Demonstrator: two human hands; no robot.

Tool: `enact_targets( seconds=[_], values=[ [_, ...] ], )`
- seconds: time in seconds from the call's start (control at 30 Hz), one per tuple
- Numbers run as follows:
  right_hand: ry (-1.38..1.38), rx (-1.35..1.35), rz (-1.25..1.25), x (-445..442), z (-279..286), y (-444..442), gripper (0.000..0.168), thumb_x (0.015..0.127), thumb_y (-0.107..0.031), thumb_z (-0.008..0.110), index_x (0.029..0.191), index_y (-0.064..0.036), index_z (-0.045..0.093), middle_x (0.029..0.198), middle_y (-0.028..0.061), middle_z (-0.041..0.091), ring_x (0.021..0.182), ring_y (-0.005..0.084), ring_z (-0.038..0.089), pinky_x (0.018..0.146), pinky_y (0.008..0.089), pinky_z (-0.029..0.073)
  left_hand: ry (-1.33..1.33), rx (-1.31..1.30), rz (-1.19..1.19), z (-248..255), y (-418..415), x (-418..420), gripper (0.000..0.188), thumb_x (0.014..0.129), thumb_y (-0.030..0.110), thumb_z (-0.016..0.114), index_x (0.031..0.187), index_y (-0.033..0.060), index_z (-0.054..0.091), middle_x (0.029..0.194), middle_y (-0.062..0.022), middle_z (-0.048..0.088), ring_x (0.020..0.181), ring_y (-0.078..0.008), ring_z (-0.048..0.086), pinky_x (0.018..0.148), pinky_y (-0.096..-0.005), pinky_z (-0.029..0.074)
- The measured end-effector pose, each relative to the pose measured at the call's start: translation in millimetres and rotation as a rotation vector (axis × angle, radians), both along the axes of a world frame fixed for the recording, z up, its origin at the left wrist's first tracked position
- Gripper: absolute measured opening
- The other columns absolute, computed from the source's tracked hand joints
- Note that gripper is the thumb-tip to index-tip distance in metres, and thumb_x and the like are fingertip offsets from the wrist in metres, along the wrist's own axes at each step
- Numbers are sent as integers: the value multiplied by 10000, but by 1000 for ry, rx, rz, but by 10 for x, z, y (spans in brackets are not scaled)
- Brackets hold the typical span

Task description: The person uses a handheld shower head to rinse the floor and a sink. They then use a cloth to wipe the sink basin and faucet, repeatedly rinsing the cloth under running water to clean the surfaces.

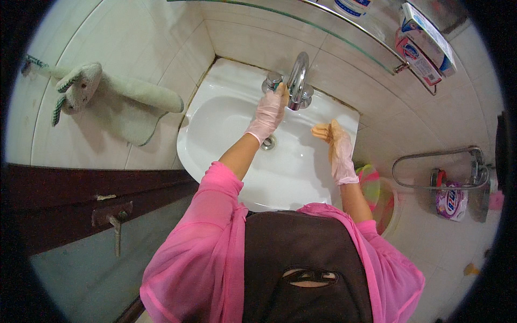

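Observation:
A white washbasin (291, 169) lies before me, with a metal drain (267, 142) in its bowl and a curved chrome spout (299, 76) at its back. My left hand (268, 111), in a thin translucent glove, reaches over the bowl to the left chrome tap knob (274, 78). Something small and green shows at its fingertips; whether it is gripped, I cannot tell. The right tap knob (308, 96) is partly behind the spout. My right hand (339, 151), gloved alike, hovers over the basin's right side, its fingers bent and apart from the thumb, holding nothing.
Above the basin runs a glass shelf (343, 34) with a metal rail and boxes (424, 44). A pale towel with an animal head (133, 105) hangs at left, above a dark door frame (80, 185). Colourful basins (368, 183) stand at right, near a wall rack (440, 151).

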State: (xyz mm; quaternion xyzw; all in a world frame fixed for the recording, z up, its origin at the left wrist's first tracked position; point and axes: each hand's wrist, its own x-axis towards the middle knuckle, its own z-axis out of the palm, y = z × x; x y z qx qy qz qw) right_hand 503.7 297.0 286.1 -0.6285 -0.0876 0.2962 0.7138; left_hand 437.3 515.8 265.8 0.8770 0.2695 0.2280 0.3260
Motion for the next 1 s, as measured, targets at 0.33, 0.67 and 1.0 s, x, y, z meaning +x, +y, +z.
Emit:
enact_targets(
  seconds=[0.33, 0.67, 1.0],
  values=[
    [27, -124, 165, -90, -23, 73, 516, 978, -419, 475, 1007, 69, 640, 940, 189, 686, 829, 254, 679, 811, 355, 534, -69, -1000, -50, -24, -99, -591, 282, 896, 77, 512, 1166, 41, 586, 925, -92, 651, 795, -214, 632, 697, -366, 509],
    [170, 168, 360, -518, -235, 573, 383, 903, -323, 651, 1109, -1, 625, 1105, 84, 639, 984, 174, 587, 907, 346, 452, -434, -1294, -187, 135, -260, -1023, 245, 911, 111, 526, 1129, 15, 584, 1015, -17, 593, 890, -107, 539, 807, -244, 441],
    [321, 297, -8, -391, -201, 437, 234, 888, -193, 639, 1032, -16, 592, 948, 97, 621, 848, 216, 613, 799, 372, 509, -366, -1092, 14, 365, 7, -1321, 262, 893, 69, 520, 1137, 12, 596, 1028, -5, 596, 888, -89, 492, 853, -236, 398]
  ],
)
